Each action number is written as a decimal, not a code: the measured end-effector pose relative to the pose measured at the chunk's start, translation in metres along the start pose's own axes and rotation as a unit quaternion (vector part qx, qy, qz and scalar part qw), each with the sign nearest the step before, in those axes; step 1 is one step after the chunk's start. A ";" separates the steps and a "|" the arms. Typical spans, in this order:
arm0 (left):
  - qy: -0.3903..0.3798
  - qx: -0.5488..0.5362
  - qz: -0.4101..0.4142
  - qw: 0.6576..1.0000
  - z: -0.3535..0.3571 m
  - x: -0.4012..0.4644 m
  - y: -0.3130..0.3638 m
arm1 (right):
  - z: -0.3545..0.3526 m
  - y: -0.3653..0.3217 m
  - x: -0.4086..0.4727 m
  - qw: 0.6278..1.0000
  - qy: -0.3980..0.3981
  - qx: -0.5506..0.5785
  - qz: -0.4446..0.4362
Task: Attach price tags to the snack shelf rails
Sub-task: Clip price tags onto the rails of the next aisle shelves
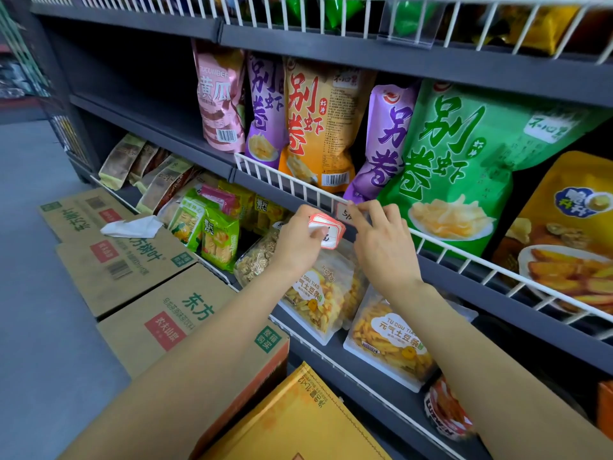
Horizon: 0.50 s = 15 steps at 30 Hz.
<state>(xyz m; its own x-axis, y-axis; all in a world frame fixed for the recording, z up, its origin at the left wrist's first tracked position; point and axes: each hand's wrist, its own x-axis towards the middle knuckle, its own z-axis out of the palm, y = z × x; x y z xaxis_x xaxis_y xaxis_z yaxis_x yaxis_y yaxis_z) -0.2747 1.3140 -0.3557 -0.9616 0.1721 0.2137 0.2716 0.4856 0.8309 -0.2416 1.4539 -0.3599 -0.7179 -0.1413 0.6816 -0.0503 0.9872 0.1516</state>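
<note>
A red-bordered price tag is pinched by the right hand against the white wire rail, below the purple snack bag. The tag faces outward, its long axis seemingly along the rail. A stack of spare tags is gripped in the left hand; if released before seating, the tag could slip or hang crooked.

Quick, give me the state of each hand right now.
Left hand: holding a stack of price tags.
Right hand: fingers pinching a single tag at the wire rail.
</note>
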 end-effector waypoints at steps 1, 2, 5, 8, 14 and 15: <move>0.005 -0.014 0.005 1.000 -0.001 -0.002 0.001 | 0.000 0.000 0.000 1.000 -0.002 0.005 0.006; 0.005 -0.027 0.009 1.000 -0.002 -0.003 0.001 | 0.000 0.000 0.001 1.000 -0.006 0.018 0.012; 0.006 -0.056 0.025 0.998 -0.003 -0.008 0.003 | -0.015 -0.005 0.005 0.989 -0.053 0.127 0.054; 0.007 -0.091 0.040 0.995 -0.006 -0.014 0.007 | -0.039 -0.011 0.008 0.933 -0.111 0.312 0.140; -0.013 -0.041 0.009 0.999 -0.029 -0.028 0.034 | -0.076 -0.009 0.020 0.784 -0.179 0.528 0.274; -0.014 -0.025 0.003 1.000 -0.034 -0.030 0.041 | -0.084 -0.008 0.024 0.773 -0.188 0.536 0.284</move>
<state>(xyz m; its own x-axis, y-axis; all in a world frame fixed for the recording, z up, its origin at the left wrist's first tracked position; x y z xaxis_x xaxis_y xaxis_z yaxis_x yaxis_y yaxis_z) -0.2362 1.2997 -0.3104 -0.9585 0.1995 0.2039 0.2736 0.4414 0.8546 -0.1997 1.4363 -0.2847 -0.9765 0.1697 0.1331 -0.0539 0.4058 -0.9124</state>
